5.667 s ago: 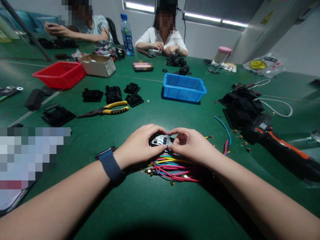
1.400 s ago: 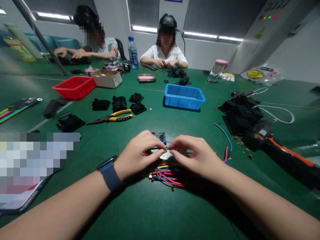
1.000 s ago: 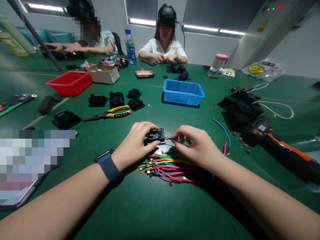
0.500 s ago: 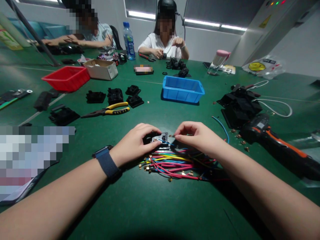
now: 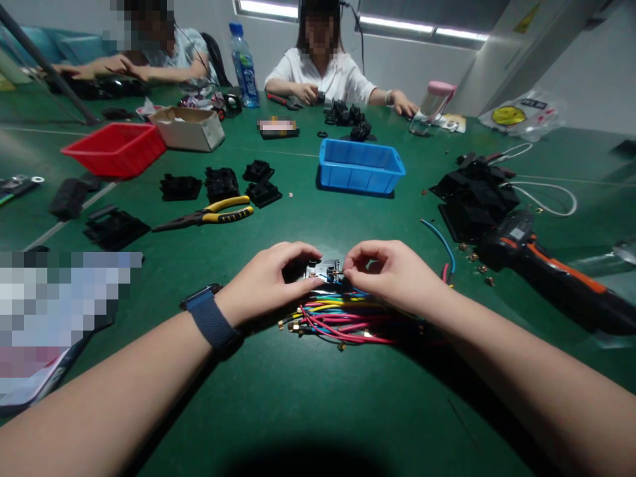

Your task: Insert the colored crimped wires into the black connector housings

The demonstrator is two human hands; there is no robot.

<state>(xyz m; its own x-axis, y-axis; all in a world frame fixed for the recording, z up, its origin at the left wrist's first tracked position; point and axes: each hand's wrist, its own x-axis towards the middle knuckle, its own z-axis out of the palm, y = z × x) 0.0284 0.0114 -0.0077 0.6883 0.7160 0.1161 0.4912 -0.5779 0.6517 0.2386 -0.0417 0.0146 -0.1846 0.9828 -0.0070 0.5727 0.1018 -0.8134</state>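
Observation:
My left hand (image 5: 271,275) grips a small black plastic housing (image 5: 324,270) between thumb and fingers, above the green table. From the right, my right hand (image 5: 390,270) pinches a small brass-coloured wire terminal (image 5: 338,272) at the housing's right side. A blue wire shows below the right fingertips; whether it joins that terminal I cannot tell. Just under both hands lies a bundle of red, yellow and blue wires (image 5: 348,321) with metal terminals on their ends.
Long-nose pliers (image 5: 228,211) and several black housings (image 5: 221,184) lie at left. Beyond are a blue bin (image 5: 362,175) and a red bin (image 5: 116,156). An orange-black power tool (image 5: 561,271) rests at right, near loose terminals (image 5: 481,269). Two people sit across the table.
My right hand has brought the terminal left, up against the housing. The view has shifted slightly. The person opposite has reached an arm out toward the pink-lidded cup.

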